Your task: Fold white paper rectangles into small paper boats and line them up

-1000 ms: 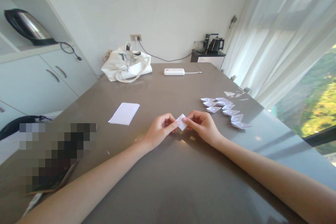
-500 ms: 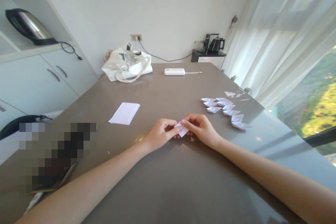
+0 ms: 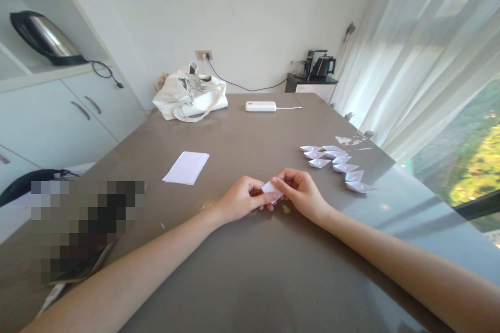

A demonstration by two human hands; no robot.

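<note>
A small folded piece of white paper (image 3: 267, 187) is pinched between both hands just above the table. My left hand (image 3: 242, 199) is closed on its near left side, the thumb laid across the lower part. My right hand (image 3: 297, 190) grips the upper right edge between thumb and fingers. The fingertips behind the paper are partly hidden. To the right of my hands, several folded white paper boats (image 3: 345, 167) stand in two loose rows. A stack of white paper sheets (image 3: 186, 168) lies to the left.
Paper scraps (image 3: 350, 140) lie beyond the boats. At the far side are a white bag (image 3: 189, 96) and a white power bank (image 3: 260, 106) with a short cable. A blurred-out device (image 3: 88, 231) stands at the left, near my forearm, on the grey table (image 3: 250, 281).
My left thumb has slid right and over the paper's lower part, and the paper has turned slightly in my fingers. The right hand stays nearly in place.
</note>
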